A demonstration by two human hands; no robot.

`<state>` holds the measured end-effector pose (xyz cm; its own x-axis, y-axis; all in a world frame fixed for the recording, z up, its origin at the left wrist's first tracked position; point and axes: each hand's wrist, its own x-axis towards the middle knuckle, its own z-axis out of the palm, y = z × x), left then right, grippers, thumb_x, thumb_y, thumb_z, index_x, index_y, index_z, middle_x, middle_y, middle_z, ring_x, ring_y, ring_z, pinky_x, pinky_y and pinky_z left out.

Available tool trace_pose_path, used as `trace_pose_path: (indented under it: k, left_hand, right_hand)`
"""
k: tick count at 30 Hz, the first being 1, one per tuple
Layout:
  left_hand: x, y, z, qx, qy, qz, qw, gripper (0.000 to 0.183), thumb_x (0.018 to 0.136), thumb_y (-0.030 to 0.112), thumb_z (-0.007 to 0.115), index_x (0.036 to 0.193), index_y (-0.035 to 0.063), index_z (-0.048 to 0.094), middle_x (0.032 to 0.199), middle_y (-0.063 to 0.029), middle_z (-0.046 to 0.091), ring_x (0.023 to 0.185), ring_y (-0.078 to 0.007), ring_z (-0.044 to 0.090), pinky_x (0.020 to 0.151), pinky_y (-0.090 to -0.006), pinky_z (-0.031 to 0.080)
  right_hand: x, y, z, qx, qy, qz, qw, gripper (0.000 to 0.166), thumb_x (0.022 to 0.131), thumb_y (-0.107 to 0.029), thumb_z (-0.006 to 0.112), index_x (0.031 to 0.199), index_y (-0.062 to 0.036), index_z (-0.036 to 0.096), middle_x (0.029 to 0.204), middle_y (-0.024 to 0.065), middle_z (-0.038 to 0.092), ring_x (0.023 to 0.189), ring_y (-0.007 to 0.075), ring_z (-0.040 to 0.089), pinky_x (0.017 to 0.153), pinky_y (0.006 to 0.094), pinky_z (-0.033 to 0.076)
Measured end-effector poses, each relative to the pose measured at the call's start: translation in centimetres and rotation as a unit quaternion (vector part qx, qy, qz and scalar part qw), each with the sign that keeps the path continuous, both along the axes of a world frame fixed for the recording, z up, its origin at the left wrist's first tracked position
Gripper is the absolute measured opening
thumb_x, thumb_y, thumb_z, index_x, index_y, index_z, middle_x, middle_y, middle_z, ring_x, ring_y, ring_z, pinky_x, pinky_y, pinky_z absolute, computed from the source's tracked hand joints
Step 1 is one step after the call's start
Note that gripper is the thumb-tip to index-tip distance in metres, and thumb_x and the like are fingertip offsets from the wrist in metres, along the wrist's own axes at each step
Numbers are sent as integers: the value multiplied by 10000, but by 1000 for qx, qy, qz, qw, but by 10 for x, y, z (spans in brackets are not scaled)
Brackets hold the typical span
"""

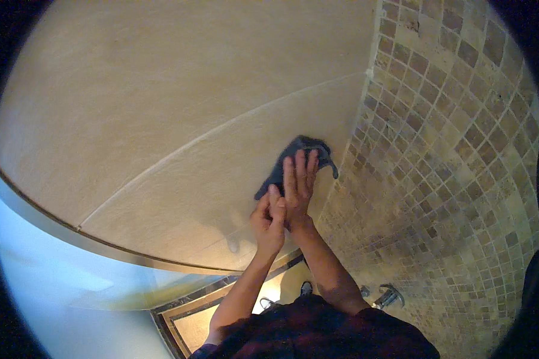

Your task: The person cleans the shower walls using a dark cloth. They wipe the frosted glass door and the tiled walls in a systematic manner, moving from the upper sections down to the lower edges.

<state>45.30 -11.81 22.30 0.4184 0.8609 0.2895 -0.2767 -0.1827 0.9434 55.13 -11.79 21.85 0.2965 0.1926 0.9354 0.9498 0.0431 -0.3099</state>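
My right hand (300, 184) lies flat on a dark grey cloth (276, 175), pressing it against a large beige wall tile (233, 179). The fingers are stretched out side by side, and one end of the cloth hangs free past them to the right. My left hand (271, 220) is close beside the right palm and wrist, its fingers partly curled and one pointing up to the cloth's lower edge. Whether the left hand grips any of the cloth is hidden between the two hands.
Small mosaic tiles (431, 179) cover the adjoining wall on the right. A chrome fixture (388, 296) projects from it near my right elbow. Curved glass or metal edging (117, 251) bounds the beige wall at lower left. My shoes (306, 288) stand on the floor below.
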Motion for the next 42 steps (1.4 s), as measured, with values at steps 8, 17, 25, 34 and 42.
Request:
trace_pose_path:
  k: [8,17,25,34,42]
  left_hand:
    - [39,5,-127,170,253,-63,951,346,905,248,593,1137,-2,644,913,-235,675,795,-240,657,743,-360,514]
    - [48,-6,-187,133,318,-122,931,347,919,361,534,1101,101,674,994,-211,677,904,-395,661,799,-460,525]
    - [8,-2,-194,-6,375,-50,925,339,904,323,560,1021,25,669,882,-203,681,809,-311,669,740,-392,521]
    - [-30,-14,-73,-158,13,18,987,242,931,228,606,986,-7,622,870,-15,615,780,-94,543,686,-228,439]
    - [-11,-12,-179,-156,91,91,979,207,931,155,599,886,-37,662,705,-28,621,629,-83,524,580,-235,421]
  right_hand:
    - [18,-10,-152,-15,309,-45,950,643,984,-327,435,1504,-26,206,1564,223,155,1438,429,146,1160,508,169]
    - [-15,-14,-232,-15,524,-12,851,655,990,-325,447,1510,-28,182,1568,226,139,1447,419,117,1165,488,159]
    - [-56,-14,-221,-60,491,34,868,668,993,-322,456,1514,-27,161,1571,229,127,1453,415,92,1167,481,150]
    - [-67,-20,-95,-56,306,127,942,609,991,-273,459,1500,-36,224,1555,241,168,1436,472,82,1157,554,105]
    - [-60,-32,-216,-211,390,64,894,641,988,-174,453,1527,-65,124,1585,204,69,1457,372,125,1179,425,158]
